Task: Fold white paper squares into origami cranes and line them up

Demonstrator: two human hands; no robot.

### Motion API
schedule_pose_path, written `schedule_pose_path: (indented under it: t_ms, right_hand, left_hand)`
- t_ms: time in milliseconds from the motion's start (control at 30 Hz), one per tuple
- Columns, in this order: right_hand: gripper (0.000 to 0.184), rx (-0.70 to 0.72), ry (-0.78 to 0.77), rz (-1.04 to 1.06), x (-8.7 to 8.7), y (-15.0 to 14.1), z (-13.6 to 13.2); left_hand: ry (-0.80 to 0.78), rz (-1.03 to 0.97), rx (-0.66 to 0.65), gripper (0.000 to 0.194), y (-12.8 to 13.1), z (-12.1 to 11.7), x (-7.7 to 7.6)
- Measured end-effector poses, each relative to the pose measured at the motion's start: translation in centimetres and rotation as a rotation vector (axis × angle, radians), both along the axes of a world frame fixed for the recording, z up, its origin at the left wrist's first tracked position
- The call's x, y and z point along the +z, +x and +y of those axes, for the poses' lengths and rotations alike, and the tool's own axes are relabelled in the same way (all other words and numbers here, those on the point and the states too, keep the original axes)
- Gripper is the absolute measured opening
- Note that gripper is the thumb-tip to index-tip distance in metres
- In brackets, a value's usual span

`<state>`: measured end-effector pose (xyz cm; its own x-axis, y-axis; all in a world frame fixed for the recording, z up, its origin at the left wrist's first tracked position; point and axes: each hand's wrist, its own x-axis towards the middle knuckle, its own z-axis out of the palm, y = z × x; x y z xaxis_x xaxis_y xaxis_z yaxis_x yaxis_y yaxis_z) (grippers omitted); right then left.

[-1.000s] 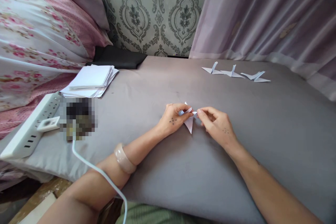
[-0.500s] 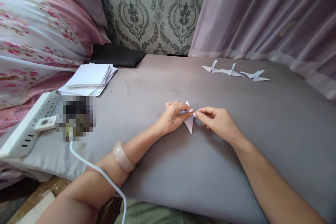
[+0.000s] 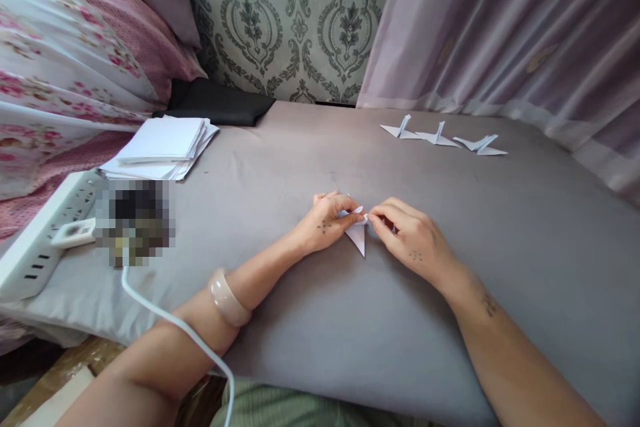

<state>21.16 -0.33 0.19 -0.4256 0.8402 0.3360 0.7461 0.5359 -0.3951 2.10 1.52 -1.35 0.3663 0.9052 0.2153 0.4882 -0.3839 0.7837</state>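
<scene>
A folded white paper crane [image 3: 357, 239] is held between my two hands above the grey cloth surface, one pointed wing hanging toward me. My left hand [image 3: 330, 219] is closed on its body, thumb and fingers pinching from the left. From the right, my right hand [image 3: 407, 230] pinches the small narrow tip with thumb and forefinger. The fingers cover much of the paper's middle. Farther back on the right stand three finished-looking paper cranes [image 3: 437, 136] in a row, their wings spread.
A stack of white paper [image 3: 163, 140] lies at the back left, near a black folded item [image 3: 215, 103]. At left sits a white power strip [image 3: 47, 233] with a plug. Its white cable [image 3: 170, 317] runs across my left forearm. A mauve curtain [image 3: 475, 27] hangs at right.
My right hand has rolled over so that more of its back shows, still pinching the crane's tip. The far wing point is now mostly hidden. The whole view has shifted slightly.
</scene>
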Motion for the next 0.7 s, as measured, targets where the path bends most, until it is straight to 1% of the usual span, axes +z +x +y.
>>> schedule_pose_path:
  t_ms: [100, 200, 333, 433, 600, 700]
  right_hand:
    - [0.015, -0.035, 0.005, -0.015, 0.11, -0.27, -0.15]
    - [0.014, -0.084, -0.019, 0.006, 0.16, -0.51, -0.22]
    - [0.015, -0.108, -0.119, 0.094, 0.25, -0.71, -0.20]
    - [0.015, -0.119, -0.189, 0.165, 0.32, -0.82, -0.16]
    - [0.016, -0.148, -0.268, 0.228, 0.34, -0.97, -0.18]
    - [0.017, -0.152, -0.306, 0.256, 0.39, -0.96, -0.16]
  left_hand:
    - [-0.003, -0.005, -0.007, 0.012, 0.02, -0.11, 0.12]
    - [0.019, 0.015, -0.002, 0.012, 0.01, -0.13, -0.14]
    - [0.106, 0.044, 0.005, 0.010, 0.01, -0.04, -0.72]
    - [0.150, 0.046, 0.004, 0.008, 0.03, -0.07, -0.80]
    - [0.147, 0.025, -0.004, 0.009, 0.05, -0.28, -0.50]
    - [0.119, -0.040, 0.004, 0.011, 0.07, -0.25, -0.45]
